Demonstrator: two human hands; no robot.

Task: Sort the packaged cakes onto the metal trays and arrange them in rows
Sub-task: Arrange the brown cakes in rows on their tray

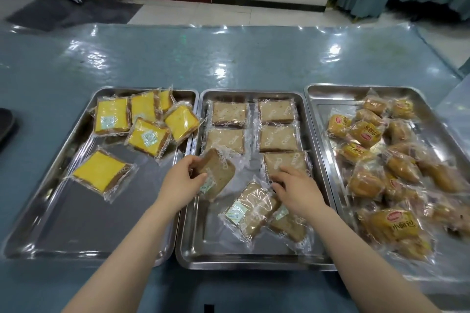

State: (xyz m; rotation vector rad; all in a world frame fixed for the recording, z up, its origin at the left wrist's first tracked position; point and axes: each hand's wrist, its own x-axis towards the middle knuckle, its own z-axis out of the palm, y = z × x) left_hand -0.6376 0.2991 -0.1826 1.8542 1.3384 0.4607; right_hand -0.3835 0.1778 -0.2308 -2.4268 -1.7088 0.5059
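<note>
Three metal trays stand side by side. The left tray [50, 223] holds several yellow packaged cakes [112, 115], loosely scattered. In the middle tray [211, 254] several brown packaged cakes [276, 110] lie in two columns, and two more lie loose near the front [248, 211]. My left hand [181, 183] grips a tilted brown cake [218, 173] in the left column. My right hand [296, 185] rests with curled fingers on the near edge of the third brown cake [287, 162] of the right column. The right tray [328, 119] is heaped with several golden bun packs [363, 133].
The trays sit on a blue table under glossy clear plastic [229, 58], bare behind the trays. A dark object [5, 124] lies at the far left edge. Tiled floor, a door and teal curtains lie beyond the table.
</note>
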